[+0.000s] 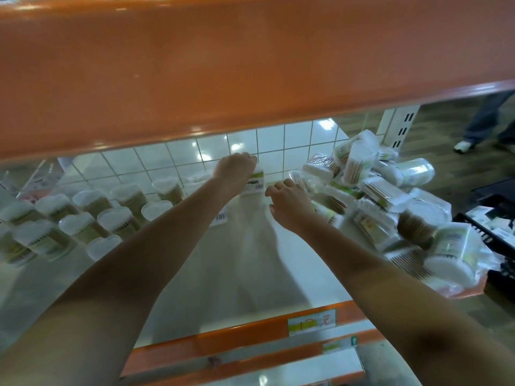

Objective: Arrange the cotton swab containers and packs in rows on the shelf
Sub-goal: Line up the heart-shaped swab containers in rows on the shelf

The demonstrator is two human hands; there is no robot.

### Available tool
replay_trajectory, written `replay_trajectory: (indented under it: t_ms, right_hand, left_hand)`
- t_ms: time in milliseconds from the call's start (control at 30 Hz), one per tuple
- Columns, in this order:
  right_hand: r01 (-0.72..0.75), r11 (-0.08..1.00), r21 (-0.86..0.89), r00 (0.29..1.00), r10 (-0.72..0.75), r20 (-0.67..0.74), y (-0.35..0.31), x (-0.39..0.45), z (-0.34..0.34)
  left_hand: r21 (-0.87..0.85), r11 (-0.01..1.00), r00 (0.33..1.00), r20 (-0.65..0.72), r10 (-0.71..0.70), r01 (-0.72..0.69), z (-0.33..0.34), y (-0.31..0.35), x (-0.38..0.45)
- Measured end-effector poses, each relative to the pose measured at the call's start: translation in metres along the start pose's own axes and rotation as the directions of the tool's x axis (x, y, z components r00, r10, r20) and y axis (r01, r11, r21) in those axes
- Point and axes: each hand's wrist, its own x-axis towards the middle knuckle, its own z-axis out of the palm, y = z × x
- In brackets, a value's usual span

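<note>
now setting a pack (255,181) upright at the back, gripped by left hand (233,169); right hand (287,201) loosely curled, empty; next, grab from the heap (390,201).

The orange upper shelf (195,65) fills the top half of the frame and hides whatever lies behind it. The left hand (235,169) covers the top of a pack (255,182), whose label is too blurred to read. The right hand (287,203) hides its own fingertips, so its grip cannot be told. The heap of packs (390,196) at right is motion-blurred. A bystander's legs (485,118) are cut off at the upper right edge, and a black crate (490,218) at the right edge
</note>
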Motion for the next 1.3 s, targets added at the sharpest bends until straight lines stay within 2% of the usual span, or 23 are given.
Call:
replay_trajectory:
  t_ms: [167, 367, 533, 667, 867, 1033, 1167, 1300]
  right_hand:
    - [-0.067, 0.997, -0.042, 0.998, 0.067, 0.004, 0.012, -0.01, -0.007]
    - [-0.178, 0.983, -0.039, 0.983, 0.179, 0.025, 0.024, -0.029, -0.008]
    - [-0.299, 0.954, 0.012, 0.954, 0.299, 0.019, 0.03, -0.052, -0.005]
    - [-0.302, 0.95, -0.082, 0.952, 0.305, 0.025, 0.031, -0.068, 0.0]
    - [-0.333, 0.936, -0.115, 0.934, 0.344, 0.099, 0.03, -0.069, -0.008]
    - [-0.299, 0.953, -0.047, 0.945, 0.302, 0.128, 0.032, -0.076, -0.016]
    - [-0.299, 0.948, 0.107, 0.953, 0.291, 0.078, 0.027, -0.085, -0.02]
    - [-0.268, 0.939, 0.217, 0.963, 0.26, 0.066, 0.024, -0.09, -0.021]
  left_hand:
    - [-0.112, 0.993, 0.998, -0.052, -0.033, 0.026, -0.009, 0.008, -0.007]
    - [-0.308, 0.951, 0.996, -0.088, -0.012, -0.016, -0.013, 0.053, -0.032]
    - [-0.435, 0.9, 0.996, -0.066, -0.052, 0.018, -0.006, 0.079, -0.052]
    - [-0.513, 0.858, 0.994, -0.076, -0.081, 0.031, 0.001, 0.087, -0.072]
    - [-0.598, 0.792, 0.989, 0.011, -0.147, 0.124, 0.013, 0.092, -0.096]
    - [-0.6, 0.782, 0.985, 0.078, -0.152, 0.168, 0.012, 0.092, -0.105]
    - [-0.562, 0.801, 0.978, 0.092, -0.188, 0.206, 0.009, 0.089, -0.113]
    - [-0.572, 0.772, 0.96, 0.135, -0.243, 0.276, 0.01, 0.087, -0.126]
